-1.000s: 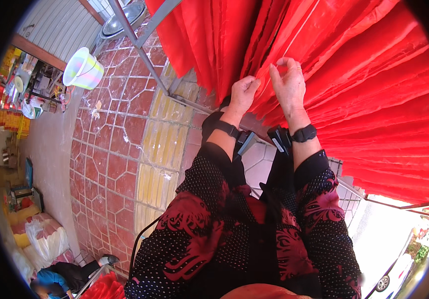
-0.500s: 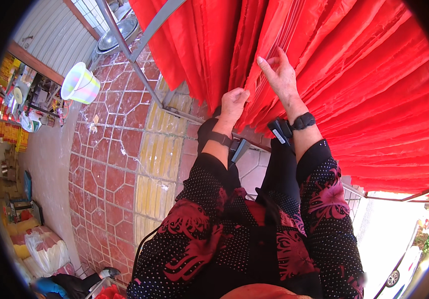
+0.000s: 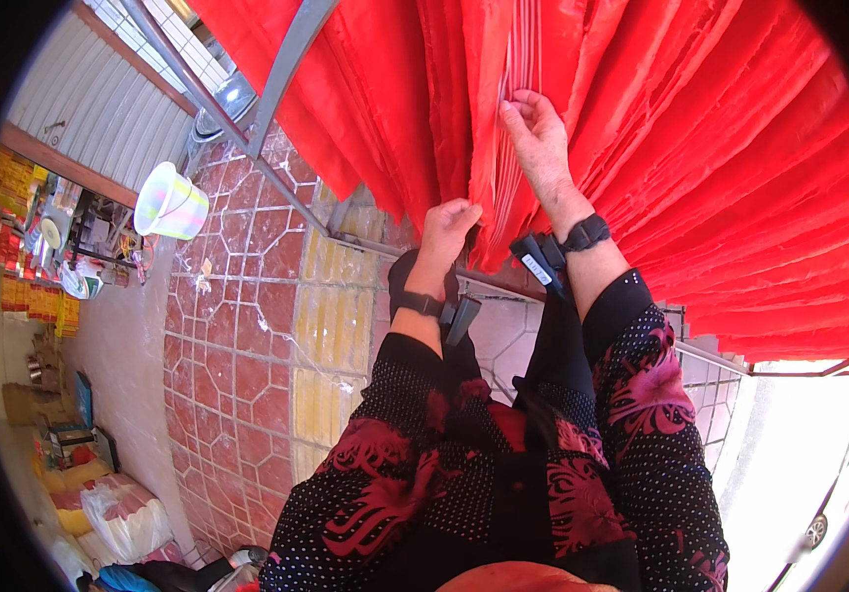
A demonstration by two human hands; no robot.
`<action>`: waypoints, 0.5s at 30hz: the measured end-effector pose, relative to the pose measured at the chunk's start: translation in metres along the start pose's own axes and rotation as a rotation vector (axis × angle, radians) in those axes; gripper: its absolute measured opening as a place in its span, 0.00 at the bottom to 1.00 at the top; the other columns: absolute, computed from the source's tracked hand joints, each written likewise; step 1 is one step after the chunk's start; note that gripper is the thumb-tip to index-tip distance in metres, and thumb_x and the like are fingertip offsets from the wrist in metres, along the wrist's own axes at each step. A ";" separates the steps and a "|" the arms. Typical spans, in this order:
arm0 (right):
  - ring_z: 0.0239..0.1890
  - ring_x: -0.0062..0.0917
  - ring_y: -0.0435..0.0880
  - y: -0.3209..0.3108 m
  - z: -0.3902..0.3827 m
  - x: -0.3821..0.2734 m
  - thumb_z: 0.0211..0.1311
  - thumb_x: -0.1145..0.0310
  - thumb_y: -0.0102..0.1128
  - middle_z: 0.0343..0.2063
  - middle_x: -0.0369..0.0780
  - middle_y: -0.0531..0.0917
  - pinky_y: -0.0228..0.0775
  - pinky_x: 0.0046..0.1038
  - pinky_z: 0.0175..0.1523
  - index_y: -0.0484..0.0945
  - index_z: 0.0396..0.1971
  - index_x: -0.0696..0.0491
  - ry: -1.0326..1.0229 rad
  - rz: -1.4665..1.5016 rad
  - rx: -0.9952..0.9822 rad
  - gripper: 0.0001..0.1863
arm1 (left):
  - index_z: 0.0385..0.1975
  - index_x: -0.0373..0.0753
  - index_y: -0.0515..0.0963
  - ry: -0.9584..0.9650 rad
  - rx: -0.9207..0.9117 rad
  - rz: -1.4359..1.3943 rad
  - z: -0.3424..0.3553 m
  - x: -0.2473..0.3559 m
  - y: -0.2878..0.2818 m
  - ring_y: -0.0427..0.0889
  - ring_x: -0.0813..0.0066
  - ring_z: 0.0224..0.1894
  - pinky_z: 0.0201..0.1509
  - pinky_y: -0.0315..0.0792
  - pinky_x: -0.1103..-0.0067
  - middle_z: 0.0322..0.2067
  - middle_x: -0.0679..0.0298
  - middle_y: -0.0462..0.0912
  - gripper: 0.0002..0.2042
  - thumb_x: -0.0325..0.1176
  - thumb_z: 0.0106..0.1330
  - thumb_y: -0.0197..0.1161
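Red cloth [image 3: 405, 109] hangs in many deep folds in front of me. Thin pale cords [image 3: 525, 49] run in a bundle down one fold. My left hand [image 3: 444, 235] is closed, thumb and fingertips pinching the lower edge of the cloth beside those cords. Higher up and to its right, my right hand [image 3: 541, 153] has thumb and forefinger brought together on the pale cords; exactly how many it holds is too fine to tell. Both wrists carry black straps with small dark devices.
A grey metal frame [image 3: 281, 79] stands at the cloth's left side. Beyond it a pale bucket [image 3: 172, 202] and metal basins [image 3: 227, 104] sit on the red-tiled paving [image 3: 237, 345]. Goods fill a shop front on the left. A person's leg shows at lower left; a car is at lower right.
My right thumb and fingers have gone from spread to pinched at the cords, and the hand has come slightly left and down. My left hand keeps its pinch, a little lower.
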State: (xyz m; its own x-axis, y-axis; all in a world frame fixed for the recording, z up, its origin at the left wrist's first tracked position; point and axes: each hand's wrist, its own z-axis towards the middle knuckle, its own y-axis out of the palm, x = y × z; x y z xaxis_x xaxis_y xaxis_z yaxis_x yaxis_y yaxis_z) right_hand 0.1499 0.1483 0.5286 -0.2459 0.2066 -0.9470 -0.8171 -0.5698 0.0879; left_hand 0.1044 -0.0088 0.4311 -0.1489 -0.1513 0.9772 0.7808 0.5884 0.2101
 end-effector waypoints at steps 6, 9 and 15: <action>0.31 0.16 0.77 0.004 -0.002 -0.005 0.59 0.63 0.59 0.33 0.37 0.79 0.70 0.21 0.38 0.76 0.36 0.57 0.048 -0.043 -0.091 0.12 | 0.26 0.33 0.78 -0.063 -0.084 -0.014 -0.010 0.009 -0.003 0.75 0.85 0.27 0.34 0.69 0.86 0.24 0.69 0.80 0.07 0.30 0.64 0.58; 0.27 0.18 0.76 0.010 -0.006 -0.014 0.58 0.61 0.60 0.30 0.36 0.78 0.69 0.21 0.36 0.75 0.38 0.56 -0.076 -0.224 0.026 0.14 | 0.27 0.34 0.78 -0.110 -0.049 -0.100 -0.011 0.008 -0.001 0.76 0.84 0.27 0.35 0.69 0.86 0.24 0.68 0.80 0.07 0.30 0.64 0.59; 0.24 0.21 0.74 0.020 -0.020 -0.051 0.56 0.57 0.62 0.26 0.35 0.76 0.69 0.25 0.33 0.75 0.36 0.55 -0.173 -0.234 0.109 0.17 | 0.28 0.34 0.77 -0.093 -0.074 -0.161 -0.002 -0.004 0.001 0.79 0.80 0.28 0.36 0.71 0.84 0.25 0.65 0.81 0.06 0.30 0.64 0.59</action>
State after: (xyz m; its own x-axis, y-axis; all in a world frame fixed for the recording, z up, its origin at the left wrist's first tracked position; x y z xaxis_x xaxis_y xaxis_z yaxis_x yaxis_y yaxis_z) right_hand 0.1563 0.1104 0.5725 -0.1219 0.4601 -0.8794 -0.9109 -0.4038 -0.0850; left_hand 0.1067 -0.0088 0.4278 -0.3281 -0.1623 0.9306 0.7842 0.5025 0.3641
